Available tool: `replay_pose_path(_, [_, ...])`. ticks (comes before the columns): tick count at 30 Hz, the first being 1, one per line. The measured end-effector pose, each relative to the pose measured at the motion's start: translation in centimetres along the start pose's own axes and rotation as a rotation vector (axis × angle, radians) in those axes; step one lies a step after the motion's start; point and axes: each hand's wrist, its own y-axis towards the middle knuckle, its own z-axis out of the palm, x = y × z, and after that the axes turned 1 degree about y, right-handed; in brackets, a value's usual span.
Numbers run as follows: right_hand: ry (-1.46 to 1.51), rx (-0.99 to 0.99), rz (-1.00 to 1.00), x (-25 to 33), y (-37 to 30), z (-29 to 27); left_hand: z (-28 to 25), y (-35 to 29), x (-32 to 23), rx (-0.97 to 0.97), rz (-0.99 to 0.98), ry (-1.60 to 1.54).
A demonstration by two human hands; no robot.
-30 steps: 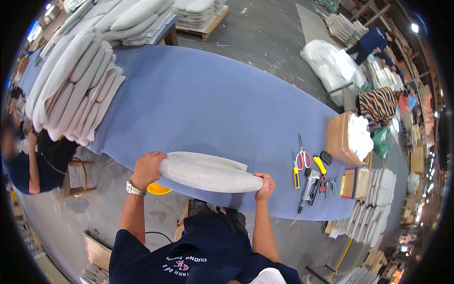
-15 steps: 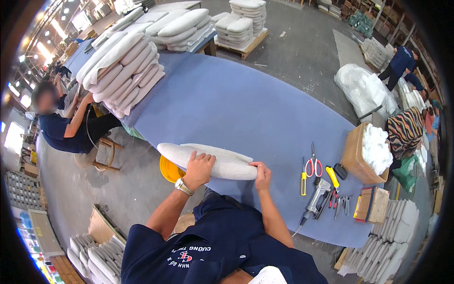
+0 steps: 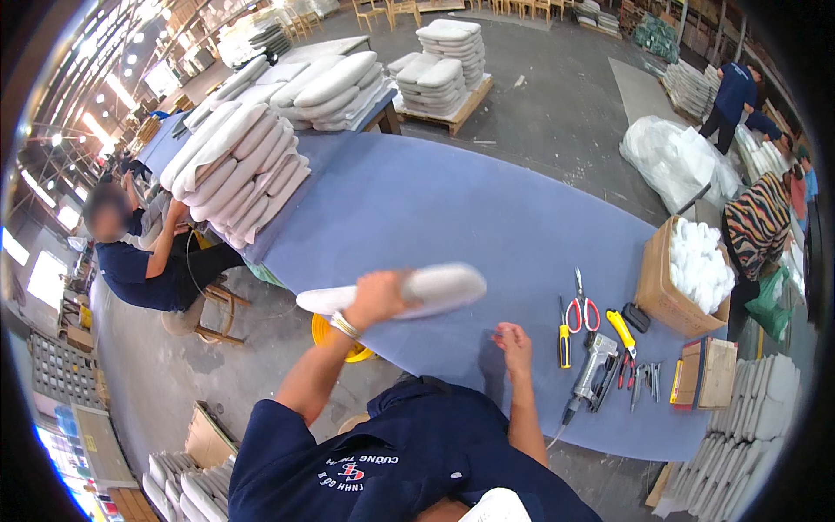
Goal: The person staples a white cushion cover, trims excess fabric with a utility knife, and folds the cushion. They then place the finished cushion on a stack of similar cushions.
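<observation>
A light grey upholstered seat cushion [image 3: 450,287] is held over the near part of the blue-covered table [image 3: 417,209], smeared by motion. My left hand [image 3: 380,297] is closed around its middle. One end of it points left, toward the table's edge, and the other points right. My right hand [image 3: 514,344] is off the cushion, above the table's front, with its fingers loosely bent and nothing in them. Closest to that hand lie a yellow screwdriver [image 3: 564,346] and red-handled scissors [image 3: 581,313].
Right of the hands lie a staple gun [image 3: 594,365] with a hose, a yellow cutter [image 3: 621,327], pliers and a carton [image 3: 665,283] of white stuffing. Stacked cushions [image 3: 239,170] stand at the far left, near a seated co-worker [image 3: 143,265]. A yellow bucket [image 3: 335,335] sits below the edge.
My right hand has let go of the cushion and moved right and slightly down. My left hand has swung the cushion round, its right end now higher.
</observation>
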Motion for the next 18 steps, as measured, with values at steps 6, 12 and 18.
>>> replay_pose_path(6, [0.043,-0.14,0.082,0.5,-5.2,-7.8,-9.3,-0.6,1.6,-0.328,-0.209,-0.907])
replay_pose_path(12, [0.177,0.166,0.01,4.2,-3.8,-5.3,-3.0,-2.0,4.2,-0.632,-0.116,-1.727])
replay_pose_path(18, [0.724,0.207,-0.028,8.8,-4.5,0.0,0.8,-1.1,4.0,-0.616,-0.282,-1.975])
